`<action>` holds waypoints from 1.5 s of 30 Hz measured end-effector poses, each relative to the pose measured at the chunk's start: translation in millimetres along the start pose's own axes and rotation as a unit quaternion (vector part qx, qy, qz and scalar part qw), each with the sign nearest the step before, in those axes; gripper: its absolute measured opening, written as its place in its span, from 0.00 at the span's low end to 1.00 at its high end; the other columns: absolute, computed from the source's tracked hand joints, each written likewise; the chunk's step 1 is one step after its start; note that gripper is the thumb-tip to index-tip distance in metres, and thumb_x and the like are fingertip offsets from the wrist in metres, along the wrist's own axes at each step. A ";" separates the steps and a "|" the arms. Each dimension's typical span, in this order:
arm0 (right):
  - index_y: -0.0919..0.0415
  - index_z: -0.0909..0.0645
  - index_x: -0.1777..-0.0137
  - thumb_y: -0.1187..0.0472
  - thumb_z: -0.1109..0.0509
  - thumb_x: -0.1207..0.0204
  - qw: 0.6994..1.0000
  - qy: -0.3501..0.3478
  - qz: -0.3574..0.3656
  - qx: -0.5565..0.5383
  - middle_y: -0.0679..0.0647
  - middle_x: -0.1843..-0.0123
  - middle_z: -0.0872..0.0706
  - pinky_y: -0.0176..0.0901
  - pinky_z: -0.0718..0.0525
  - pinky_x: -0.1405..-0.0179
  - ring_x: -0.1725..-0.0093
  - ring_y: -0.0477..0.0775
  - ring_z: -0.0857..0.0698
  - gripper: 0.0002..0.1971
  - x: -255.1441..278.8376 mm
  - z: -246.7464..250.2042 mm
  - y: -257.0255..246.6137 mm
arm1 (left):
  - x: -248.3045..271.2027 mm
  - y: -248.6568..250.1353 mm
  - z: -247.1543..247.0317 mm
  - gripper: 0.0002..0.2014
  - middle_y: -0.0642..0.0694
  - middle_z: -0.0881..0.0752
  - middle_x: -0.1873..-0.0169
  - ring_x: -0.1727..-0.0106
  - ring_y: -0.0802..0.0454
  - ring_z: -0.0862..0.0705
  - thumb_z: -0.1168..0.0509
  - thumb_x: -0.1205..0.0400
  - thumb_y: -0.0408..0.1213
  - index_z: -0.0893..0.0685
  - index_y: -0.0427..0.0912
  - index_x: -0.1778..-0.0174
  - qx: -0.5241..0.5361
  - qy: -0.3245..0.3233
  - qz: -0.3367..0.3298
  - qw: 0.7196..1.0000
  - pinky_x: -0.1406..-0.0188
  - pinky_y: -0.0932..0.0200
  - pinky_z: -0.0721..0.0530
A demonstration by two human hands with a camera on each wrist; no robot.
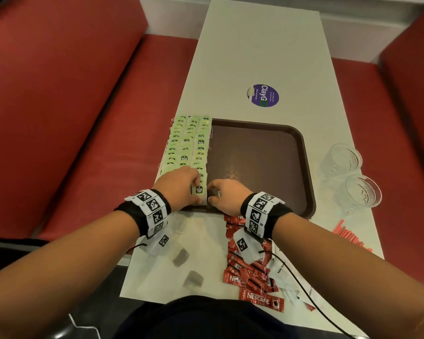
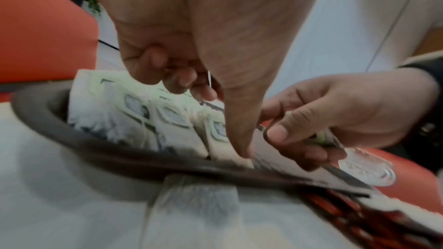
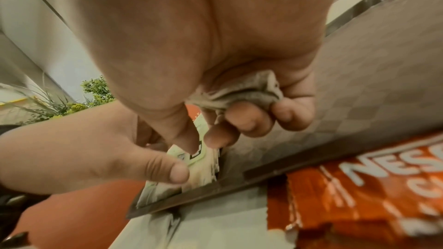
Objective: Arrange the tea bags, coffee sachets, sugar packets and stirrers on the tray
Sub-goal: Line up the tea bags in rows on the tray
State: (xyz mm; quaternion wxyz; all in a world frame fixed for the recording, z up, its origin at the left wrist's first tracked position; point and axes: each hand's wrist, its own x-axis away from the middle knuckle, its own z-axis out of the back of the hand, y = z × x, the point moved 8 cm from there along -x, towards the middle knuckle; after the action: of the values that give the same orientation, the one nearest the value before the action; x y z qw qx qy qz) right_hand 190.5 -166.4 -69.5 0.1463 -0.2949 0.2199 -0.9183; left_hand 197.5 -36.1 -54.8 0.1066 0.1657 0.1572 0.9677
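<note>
At tray [image 1: 301, 152] near edge | L hand [image 1: 179, 184] pinched front tea bag [image 1: 199, 192] | R hand [image 1: 227, 195] curled round crumpled tea bags [image 3: 242, 92], pinching same bag

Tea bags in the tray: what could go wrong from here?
1. The left hand presses the nearest tea bag; a slip might disorder the overlapped tea bag rows.
2. The right hand grips another crumpled bag, which may tear.
3. Either sleeve-side wrist could scatter the Nescafe sachets.

Long white table [image 1: 252, 52], red padded benches [image 1: 66, 89] either side, green plants [image 3: 95, 90] by pale wall
</note>
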 end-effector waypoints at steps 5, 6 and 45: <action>0.55 0.20 0.33 0.52 0.33 0.19 0.999 -0.023 -0.002 0.033 0.55 0.41 0.12 0.50 0.14 0.44 0.45 0.59 0.14 0.17 -1.9 -8.6 -2.8 | 2.2 -0.2 -14.9 0.15 0.53 0.22 0.48 0.48 0.49 0.19 0.26 0.23 0.52 0.21 0.53 0.46 -0.064 -0.027 -0.050 0.996 0.59 0.58 0.29; 0.55 0.20 0.33 0.53 0.33 0.20 0.999 -0.027 0.000 0.035 0.56 0.40 0.12 0.51 0.14 0.43 0.45 0.59 0.14 0.17 -1.9 -10.4 -3.5 | 1.5 -2.2 -15.3 0.15 0.53 0.22 0.47 0.48 0.50 0.19 0.26 0.23 0.52 0.20 0.53 0.45 -0.064 -0.027 -0.053 0.996 0.59 0.58 0.30; 0.58 0.24 0.47 0.56 0.34 0.16 0.986 0.052 0.111 -0.112 0.53 0.56 0.16 0.48 0.19 0.60 0.58 0.53 0.16 0.06 17.6 21.1 -38.8 | 33.8 18.4 61.7 0.07 0.60 0.18 0.64 0.60 0.64 0.23 0.27 0.19 0.42 0.12 0.50 0.47 0.128 0.150 -0.176 0.965 0.57 0.60 0.23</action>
State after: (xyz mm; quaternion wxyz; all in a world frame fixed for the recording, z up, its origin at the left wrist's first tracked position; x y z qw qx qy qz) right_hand 184.0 -146.7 -26.7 0.2018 -0.2351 0.3600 -0.8800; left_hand 185.3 -27.9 16.4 0.2279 0.0002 0.3202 0.9195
